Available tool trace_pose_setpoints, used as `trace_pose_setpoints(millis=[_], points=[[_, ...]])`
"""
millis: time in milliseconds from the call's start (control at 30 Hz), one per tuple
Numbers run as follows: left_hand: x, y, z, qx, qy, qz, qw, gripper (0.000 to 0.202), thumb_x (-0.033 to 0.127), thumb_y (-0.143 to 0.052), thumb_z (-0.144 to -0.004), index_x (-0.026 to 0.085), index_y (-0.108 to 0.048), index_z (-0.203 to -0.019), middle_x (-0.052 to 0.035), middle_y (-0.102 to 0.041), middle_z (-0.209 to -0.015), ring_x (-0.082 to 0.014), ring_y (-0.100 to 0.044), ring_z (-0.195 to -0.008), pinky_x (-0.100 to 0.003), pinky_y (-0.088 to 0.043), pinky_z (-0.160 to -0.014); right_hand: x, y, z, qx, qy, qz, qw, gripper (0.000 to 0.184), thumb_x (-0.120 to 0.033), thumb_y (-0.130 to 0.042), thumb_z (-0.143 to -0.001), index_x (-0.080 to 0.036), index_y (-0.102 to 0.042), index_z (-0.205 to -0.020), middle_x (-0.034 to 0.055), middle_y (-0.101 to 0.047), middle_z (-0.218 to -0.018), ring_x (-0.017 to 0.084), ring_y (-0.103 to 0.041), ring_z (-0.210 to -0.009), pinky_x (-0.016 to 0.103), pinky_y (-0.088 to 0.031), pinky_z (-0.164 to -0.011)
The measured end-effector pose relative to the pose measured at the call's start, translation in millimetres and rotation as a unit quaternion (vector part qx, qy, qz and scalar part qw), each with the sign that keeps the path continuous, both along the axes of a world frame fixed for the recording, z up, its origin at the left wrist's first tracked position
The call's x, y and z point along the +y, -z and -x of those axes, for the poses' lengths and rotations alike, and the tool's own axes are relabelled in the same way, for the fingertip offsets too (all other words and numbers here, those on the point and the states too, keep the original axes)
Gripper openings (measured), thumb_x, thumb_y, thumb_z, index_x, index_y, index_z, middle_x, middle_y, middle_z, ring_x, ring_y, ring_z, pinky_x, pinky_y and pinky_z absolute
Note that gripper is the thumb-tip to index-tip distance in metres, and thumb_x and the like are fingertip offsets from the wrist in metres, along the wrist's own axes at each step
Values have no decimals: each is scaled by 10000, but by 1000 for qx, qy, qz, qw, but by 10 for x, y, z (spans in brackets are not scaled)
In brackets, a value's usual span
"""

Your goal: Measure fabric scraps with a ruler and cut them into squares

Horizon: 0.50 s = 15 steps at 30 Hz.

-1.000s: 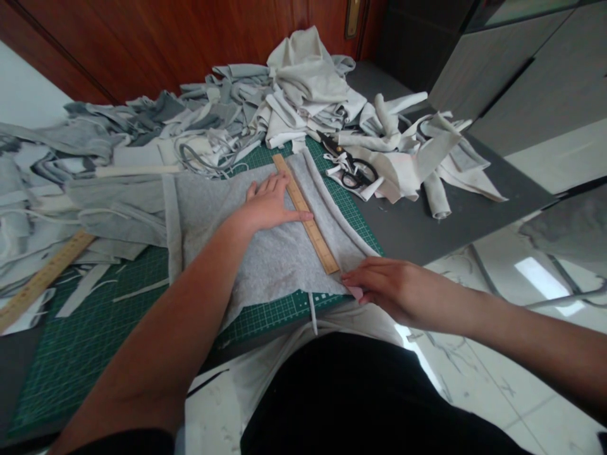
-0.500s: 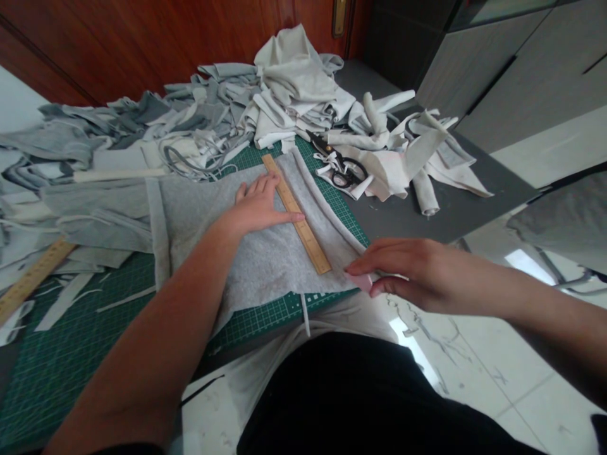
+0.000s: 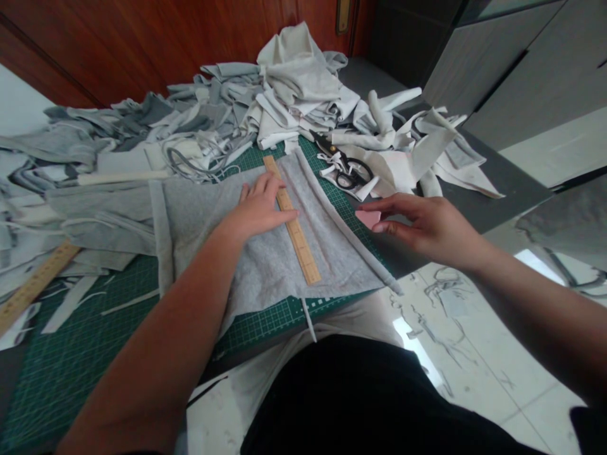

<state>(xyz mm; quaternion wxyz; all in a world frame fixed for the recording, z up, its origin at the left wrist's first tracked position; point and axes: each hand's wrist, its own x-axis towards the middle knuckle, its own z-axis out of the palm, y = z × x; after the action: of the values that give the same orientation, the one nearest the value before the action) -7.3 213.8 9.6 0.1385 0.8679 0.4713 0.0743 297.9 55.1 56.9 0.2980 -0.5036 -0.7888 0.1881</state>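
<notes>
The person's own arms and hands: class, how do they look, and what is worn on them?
The left hand and right hand are bare, with no gloves, rings or watch visible. The forearms are uncovered too. Black clothing covers the torso; too little of any sleeves shows to describe.

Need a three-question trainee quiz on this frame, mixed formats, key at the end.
1. What colour is the small piece pinched in the right hand? A) green B) pink C) black
2. Fill in: the left hand presses on a wooden ruler, which lies on grey ____.
3. True or false: the black-handled scissors lie on top of that ruler.
Key: 1. B; 2. fabric; 3. false, they lie apart, to its right.
</notes>
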Motion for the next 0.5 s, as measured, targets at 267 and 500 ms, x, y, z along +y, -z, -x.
trace_pose_setpoints(millis=[267, 500], points=[[69, 37, 66, -29, 4, -31, 999, 433, 279, -634, -829, 186, -516, -1235, -139, -440, -1464, -313, -389, -1455, -468, -317, -1222, 35, 57, -413, 51, 236, -54, 969, 376, -378, -727, -895, -209, -747, -1231, 100, -782, -1096, 221, -733, -906, 373, -569, -840], [-32, -9, 11, -13, -20, -46, 999, 418, 266, -625, -845, 139, -528, -1231, -165, -446, -1457, -338, -382, -1446, -459, -318, -1220, -67, 363, -1282, 43, 453, -123, 882, 388, -372, -743, -875, -204, -762, -1225, 146, -789, -1085, 242, -762, -968, 362, -573, -814]])
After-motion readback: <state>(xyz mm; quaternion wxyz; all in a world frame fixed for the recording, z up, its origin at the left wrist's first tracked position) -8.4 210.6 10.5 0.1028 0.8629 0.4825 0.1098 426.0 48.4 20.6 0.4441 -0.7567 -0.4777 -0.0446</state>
